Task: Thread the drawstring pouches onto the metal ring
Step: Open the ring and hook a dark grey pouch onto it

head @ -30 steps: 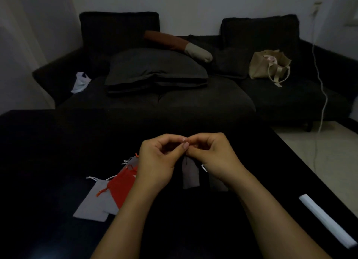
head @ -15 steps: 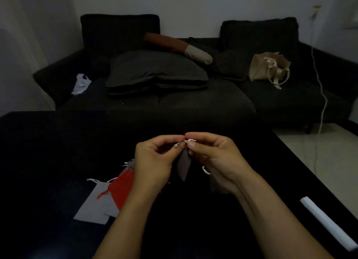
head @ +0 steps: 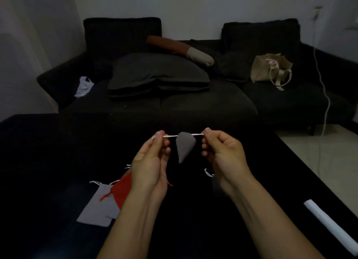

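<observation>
Drawstring pouch [head: 185, 147], grey, now hangs cinched between the hands above the dark table [head: 48, 152]. Half a second ago the hands met over its mouth; they have since drawn apart. The left hand [head: 150, 163] and right hand [head: 222, 154] each pinch one cord end, pulling the cord [head: 170, 136] taut. No metal ring is visible, so threading appears still to come. Spare pouches [head: 108, 198] lie on the table at lower left.

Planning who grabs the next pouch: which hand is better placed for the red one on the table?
Probably the left hand: the red pouch lies directly under it, while the right hand is farther across.
</observation>
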Available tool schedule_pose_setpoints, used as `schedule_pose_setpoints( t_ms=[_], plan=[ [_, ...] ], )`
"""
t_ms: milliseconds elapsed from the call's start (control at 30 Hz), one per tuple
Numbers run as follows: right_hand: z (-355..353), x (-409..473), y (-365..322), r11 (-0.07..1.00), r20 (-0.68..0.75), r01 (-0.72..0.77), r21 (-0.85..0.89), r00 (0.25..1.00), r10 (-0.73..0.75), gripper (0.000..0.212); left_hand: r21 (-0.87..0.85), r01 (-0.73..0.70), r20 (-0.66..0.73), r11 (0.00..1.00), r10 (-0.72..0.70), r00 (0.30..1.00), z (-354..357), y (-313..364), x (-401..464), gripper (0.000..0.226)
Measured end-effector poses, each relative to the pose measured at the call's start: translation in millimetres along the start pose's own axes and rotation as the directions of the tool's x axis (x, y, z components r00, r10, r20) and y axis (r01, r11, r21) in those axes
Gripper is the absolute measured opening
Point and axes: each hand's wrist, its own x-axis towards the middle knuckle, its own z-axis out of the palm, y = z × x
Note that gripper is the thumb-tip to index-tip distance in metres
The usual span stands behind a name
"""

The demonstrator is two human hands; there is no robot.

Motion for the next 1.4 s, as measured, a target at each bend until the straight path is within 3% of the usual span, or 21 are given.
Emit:
schedule_pose_setpoints(
  t_ms=[167, 233, 333, 533, 633, 700, 800, 900, 967, 1033, 1100, 1167, 1400],
  plan=[
    [7, -6, -9, 0.887, 0.255, -0.233, 0.398, 0.957, 0.137, 0.016, -0.018, 0.089, 0.116, 0.996, -0.086, 0.989, 1, 1, 1, 0.014],
    [7, -8, -12, 0.862, 0.323, -0.269, 0.430, 0.937, 0.132, 0.016, -0.060, 0.132, 0.150, 0.989, -0.122, 0.981, 4, 0, -1, 0.015],
    [5, -4, -10, 0.913, 0.281, -0.176, 0.367, 0.957, 0.072, 0.017, -0.020, 0.099, 0.153, 0.995, -0.095, 0.984, 9, -4, -4, 0.018],
    [1, 1, -3, 0.992, 0.239, 0.012, 0.126, 0.970, -0.042, 0.019, 0.183, 0.011, 0.249, 0.983, -0.057, 0.967, 5, -6, -3, 0.023],
    [-4, 2, -1, 0.978, 0.283, 0.162, -0.130, 0.952, -0.120, 0.007, 0.208, -0.003, 0.267, 0.978, -0.054, 0.962, 4, -6, -2, 0.027],
    [-11, 2, -1, 0.907, 0.334, 0.261, -0.330, 0.931, -0.146, 0.003, 0.185, 0.009, 0.254, 0.983, -0.057, 0.965, 4, -8, -3, 0.027],
    [-19, 3, -1, 0.707, 0.403, 0.404, -0.581, 0.897, -0.181, 0.008, 0.180, 0.012, 0.266, 0.984, -0.061, 0.962, 5, -9, -4, 0.026],
    [-21, 4, -2, 0.511, 0.428, 0.479, -0.713, 0.876, -0.223, 0.012, 0.226, -0.013, 0.270, 0.974, -0.049, 0.961, 5, -9, -3, 0.022],
    [-23, 4, -4, 0.448, 0.431, 0.492, -0.746, 0.870, -0.237, 0.017, 0.317, -0.081, 0.274, 0.945, -0.009, 0.962, 4, -8, -2, 0.018],
    [-25, 6, -6, 0.452, 0.441, 0.500, -0.739, 0.866, -0.237, 0.015, 0.516, -0.246, 0.310, 0.820, 0.089, 0.947, -2, -5, -1, 0.015],
    [-29, 9, -7, 0.446, 0.455, 0.516, -0.731, 0.856, -0.244, 0.007, 0.719, -0.450, 0.415, 0.530, 0.192, 0.889, -11, -3, 1, 0.019],
    [-31, 9, -9, 0.445, 0.462, 0.520, -0.729, 0.854, -0.241, 0.004, 0.765, -0.581, 0.543, 0.277, 0.207, 0.814, -17, -4, 3, 0.021],
    [-28, 5, -9, 0.417, 0.482, 0.531, -0.738, 0.847, -0.226, 0.008, 0.707, -0.693, 0.652, 0.140, 0.251, 0.715, -23, -9, 12, 0.007]
  ],
)
